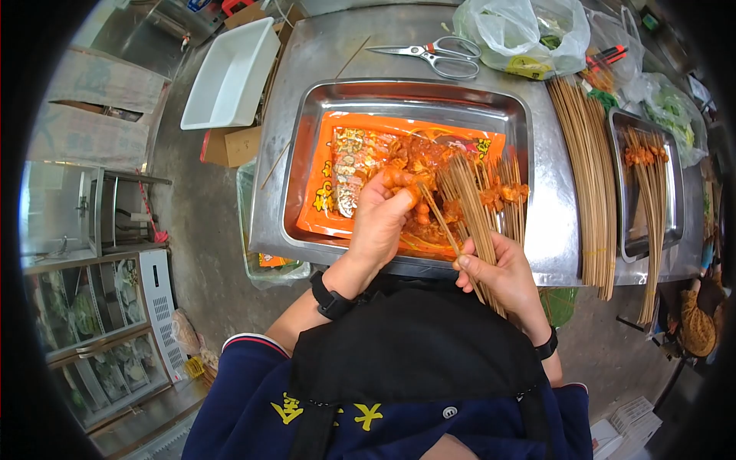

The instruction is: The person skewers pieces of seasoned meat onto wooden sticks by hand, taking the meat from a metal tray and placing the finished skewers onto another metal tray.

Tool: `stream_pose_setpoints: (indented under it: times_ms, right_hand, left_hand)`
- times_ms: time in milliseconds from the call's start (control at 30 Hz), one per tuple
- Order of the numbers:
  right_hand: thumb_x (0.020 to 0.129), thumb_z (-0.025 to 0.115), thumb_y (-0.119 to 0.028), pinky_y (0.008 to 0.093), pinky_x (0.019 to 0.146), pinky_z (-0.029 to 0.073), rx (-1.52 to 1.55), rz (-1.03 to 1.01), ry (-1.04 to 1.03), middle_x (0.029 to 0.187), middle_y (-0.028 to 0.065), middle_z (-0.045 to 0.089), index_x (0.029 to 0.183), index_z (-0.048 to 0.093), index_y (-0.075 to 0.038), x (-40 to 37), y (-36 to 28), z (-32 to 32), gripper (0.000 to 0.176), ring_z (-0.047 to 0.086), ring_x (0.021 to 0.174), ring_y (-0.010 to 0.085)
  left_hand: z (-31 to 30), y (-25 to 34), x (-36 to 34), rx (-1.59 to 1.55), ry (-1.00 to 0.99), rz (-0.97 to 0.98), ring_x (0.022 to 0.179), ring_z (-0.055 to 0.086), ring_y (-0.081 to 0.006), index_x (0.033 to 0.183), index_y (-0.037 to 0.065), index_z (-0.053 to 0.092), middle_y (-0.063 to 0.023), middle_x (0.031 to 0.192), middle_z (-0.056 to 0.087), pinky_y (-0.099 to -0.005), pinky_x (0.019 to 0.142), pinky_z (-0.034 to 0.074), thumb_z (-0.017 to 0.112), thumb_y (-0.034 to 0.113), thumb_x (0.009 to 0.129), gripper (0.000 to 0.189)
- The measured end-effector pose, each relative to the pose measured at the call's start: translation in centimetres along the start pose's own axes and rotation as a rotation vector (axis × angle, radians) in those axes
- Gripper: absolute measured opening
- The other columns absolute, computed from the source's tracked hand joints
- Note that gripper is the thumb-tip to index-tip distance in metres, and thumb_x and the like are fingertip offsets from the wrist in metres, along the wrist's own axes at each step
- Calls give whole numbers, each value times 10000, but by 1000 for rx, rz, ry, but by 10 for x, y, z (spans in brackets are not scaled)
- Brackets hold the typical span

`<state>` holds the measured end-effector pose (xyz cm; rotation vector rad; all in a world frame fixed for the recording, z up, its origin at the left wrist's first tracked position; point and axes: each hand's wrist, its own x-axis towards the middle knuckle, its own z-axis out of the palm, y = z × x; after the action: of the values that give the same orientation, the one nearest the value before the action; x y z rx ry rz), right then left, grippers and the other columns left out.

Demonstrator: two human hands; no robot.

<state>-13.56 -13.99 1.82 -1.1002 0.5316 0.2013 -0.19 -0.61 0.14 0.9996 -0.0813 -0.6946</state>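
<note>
A large metal tray (pixel 524 130) holds an orange printed packet (pixel 326 165) and red-sauced meat pieces (pixel 429 157). My left hand (pixel 383 215) is over the tray, its sauce-stained fingers pinched on a piece of meat at the tip of a skewer. My right hand (pixel 498 268) grips a bundle of wooden skewers (pixel 474 203) at the tray's near right edge, with one thinner skewer slanting from its fingers toward my left hand. Skewers with meat on them (pixel 515 193) lie at the right side of the tray.
Scissors (pixel 429 52) and a plastic bag (pixel 529 34) lie behind the tray. To the right are a long skewer bundle (pixel 586 184) and a smaller tray (pixel 678 199) with meat skewers (pixel 648 165). A white bin (pixel 230 77) stands at the back left.
</note>
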Motion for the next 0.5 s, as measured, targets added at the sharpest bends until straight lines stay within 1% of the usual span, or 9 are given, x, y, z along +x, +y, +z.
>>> stream_pose_setpoints:
  times_ms: [67,133,267,333,367,433,467,500]
  right_hand:
    - [827,542,-24,209,523,484,0,3,0,756,73,578,904,511,6,0,0,0,88,573,591,99]
    - [826,543,-26,209,523,483,3,6,3,756,75,579,906,510,5,-1,0,-1,91,572,590,99]
    - [825,548,-29,209,521,482,15,4,-7,761,79,581,909,509,5,-1,-1,-1,99,573,591,99]
    - [824,549,-30,209,521,482,11,4,-10,763,80,582,910,509,4,-2,-2,-1,101,573,592,99]
    - [822,552,-31,210,520,482,6,9,-13,761,81,583,911,508,4,-2,-3,-1,105,574,592,99]
    - [821,555,-32,211,520,482,1,14,-15,759,81,584,912,508,4,-2,-3,-2,109,575,593,100]
    - [819,558,-33,212,519,483,12,9,-32,758,83,586,915,508,3,-2,-3,-3,114,577,593,102]
    - [817,561,-34,214,518,484,23,5,-50,758,84,588,917,508,3,-2,-2,-4,118,578,594,104]
  left_hand:
    - [-1,-1,0,2,5,20,634,535,-100,920,41,509,-40,827,565,-228,547,465,508,38,807,113]
    - [-9,-6,-2,6,-45,71,794,572,-131,1012,37,521,-49,936,585,-257,614,486,522,116,838,191]
    - [-7,2,-3,-47,-64,32,855,566,-137,1050,40,506,-56,988,578,-265,660,485,499,147,858,220]
    - [-7,3,-2,-82,-61,-18,953,550,-158,1104,41,477,-68,1060,558,-297,757,480,471,177,877,265]
    - [-5,4,-2,-83,-61,-17,953,550,-158,1104,41,477,-68,1060,558,-297,757,480,471,177,877,265]
    - [-2,7,-1,-173,-29,-78,884,549,-134,1088,51,491,-50,1019,564,-279,676,473,454,215,887,262]
    - [0,8,-1,-174,-30,-78,884,549,-134,1088,51,491,-50,1019,564,-279,676,473,454,215,887,262]
    - [1,8,-1,-252,-12,-132,923,541,-146,1099,46,487,-54,1046,554,-296,726,472,453,216,886,275]
